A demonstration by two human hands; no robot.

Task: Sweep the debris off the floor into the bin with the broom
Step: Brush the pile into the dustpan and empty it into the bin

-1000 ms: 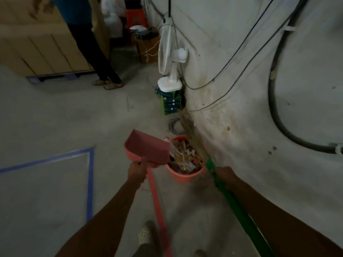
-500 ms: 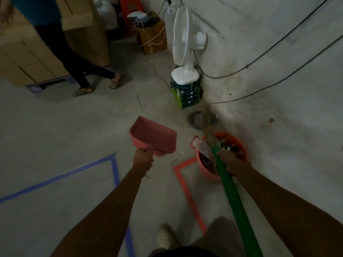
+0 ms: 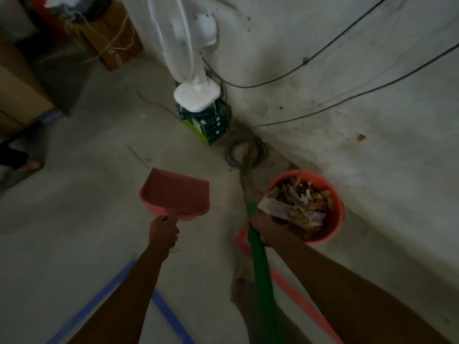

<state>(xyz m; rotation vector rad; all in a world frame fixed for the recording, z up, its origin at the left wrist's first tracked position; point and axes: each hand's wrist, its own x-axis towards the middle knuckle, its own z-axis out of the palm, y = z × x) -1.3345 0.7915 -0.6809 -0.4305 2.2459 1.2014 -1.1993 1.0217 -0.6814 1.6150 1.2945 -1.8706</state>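
Holding item 1, broom (image 3: 260,269): green handle, straw-coloured bristles (image 3: 247,175). The long axis runs from beside the person's leg out towards the wall (image 3: 347,95). The bristle end points away from the person, at the floor's edge, where its tip lies over a coil of cable (image 3: 234,155). The right hand (image 3: 263,229) is clenched around the handle just behind the green binding of the bristles.

Item 2, dustpan (image 3: 176,192): pink, held above the floor (image 3: 87,194), with its open mouth facing away from the person. The left hand (image 3: 162,232) grasps its handle in a closed fist.

Item 3, bin (image 3: 334,227): an orange-red bucket standing at the floor's edge against the wall, just right of the broom. It is filled to the rim with debris (image 3: 300,202) of paper scraps and wrappers.

Item 4, fan (image 3: 183,45): white, with its base on a green box (image 3: 211,125) near the wall. It stands beyond the coil of cable.

Item 5, floor markings: blue tape (image 3: 104,294) under the left arm and red tape (image 3: 298,296) under the right.

Item 6, cardboard box (image 3: 111,38): brown, at the far left of the floor.
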